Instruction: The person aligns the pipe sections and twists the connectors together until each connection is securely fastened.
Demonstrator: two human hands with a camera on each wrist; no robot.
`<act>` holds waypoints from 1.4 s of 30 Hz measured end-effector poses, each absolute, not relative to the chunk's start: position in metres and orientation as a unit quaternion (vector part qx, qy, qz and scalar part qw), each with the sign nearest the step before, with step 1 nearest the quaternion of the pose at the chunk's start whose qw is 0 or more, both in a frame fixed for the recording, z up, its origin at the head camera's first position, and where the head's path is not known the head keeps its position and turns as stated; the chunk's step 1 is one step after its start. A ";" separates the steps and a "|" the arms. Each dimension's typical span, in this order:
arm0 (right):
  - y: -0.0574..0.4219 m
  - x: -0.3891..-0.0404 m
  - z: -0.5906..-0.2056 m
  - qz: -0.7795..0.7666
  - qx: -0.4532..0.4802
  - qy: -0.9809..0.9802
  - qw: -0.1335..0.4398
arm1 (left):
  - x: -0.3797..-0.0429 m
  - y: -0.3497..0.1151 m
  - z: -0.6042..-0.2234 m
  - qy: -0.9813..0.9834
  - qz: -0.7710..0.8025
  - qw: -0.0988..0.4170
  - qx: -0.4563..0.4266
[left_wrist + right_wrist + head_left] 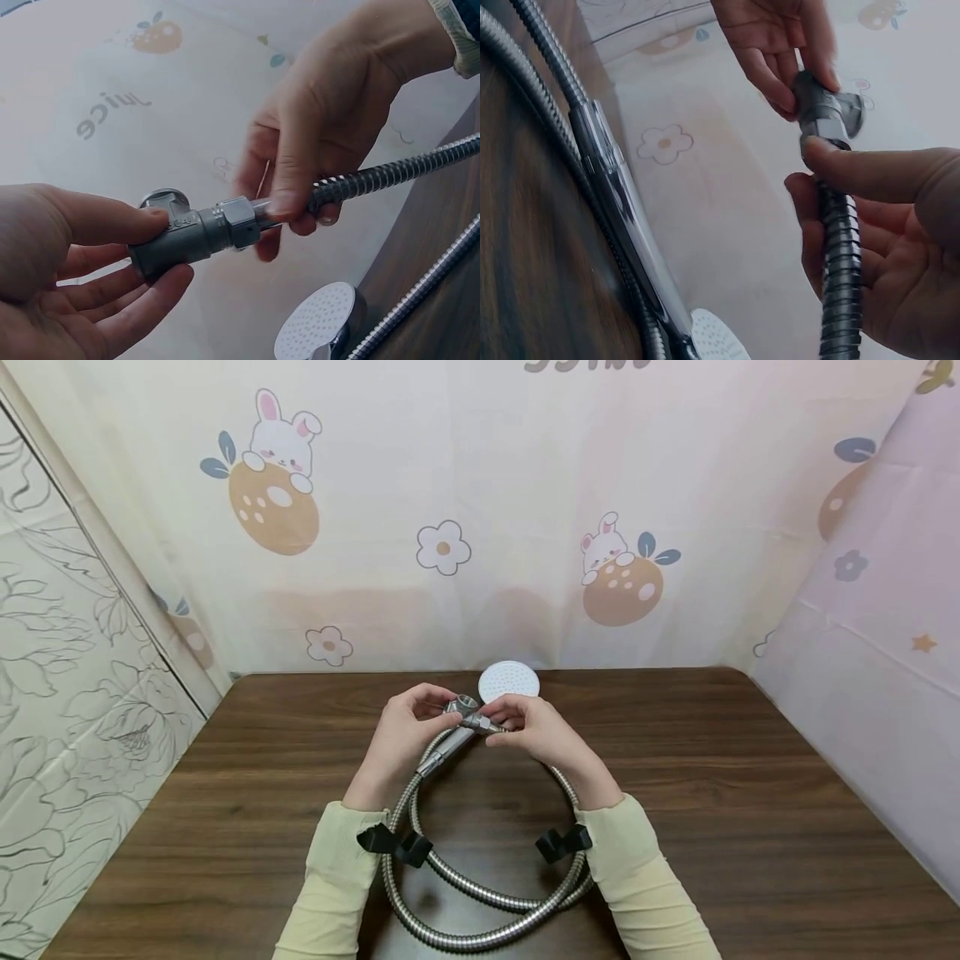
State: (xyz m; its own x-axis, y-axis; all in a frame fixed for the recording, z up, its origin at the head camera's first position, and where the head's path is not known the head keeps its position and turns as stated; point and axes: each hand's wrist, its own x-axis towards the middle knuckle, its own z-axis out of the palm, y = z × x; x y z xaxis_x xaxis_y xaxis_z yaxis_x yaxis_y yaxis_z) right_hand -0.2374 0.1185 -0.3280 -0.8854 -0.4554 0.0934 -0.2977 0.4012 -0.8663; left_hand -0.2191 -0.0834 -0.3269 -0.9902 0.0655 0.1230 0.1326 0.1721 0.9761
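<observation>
My left hand [400, 737] pinches a grey metal pipe fitting [178, 238] with a short round side outlet, thumb on top and fingers beneath. My right hand [546, 733] holds the end of a ribbed metal shower hose [401, 172] between thumb and fingers, just behind a silver hex nut [241, 221]. That nut sits against the fitting, in line with it; the thread inside is hidden. Beyond the hands lies a shower head [509, 680] with a white dotted face. Its chrome handle [641, 240] points back towards me and joins the hose's other end.
The hose loops over the dark wooden table [697, 793] between and below my forearms. Black straps [393, 843] hang at both wrists. A printed cloth [510, 460] rises behind the table's far edge, with further cloth at either side.
</observation>
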 end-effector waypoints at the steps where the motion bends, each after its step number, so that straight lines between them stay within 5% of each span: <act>1: 0.120 -0.238 -0.329 -0.493 -0.228 0.836 0.080 | -0.219 -0.084 -0.327 -0.766 -0.640 0.024 -0.063; 42: 0.147 -0.235 -0.358 -0.399 -0.245 0.878 0.097 | -0.213 -0.079 -0.371 -0.847 -0.521 0.009 -0.107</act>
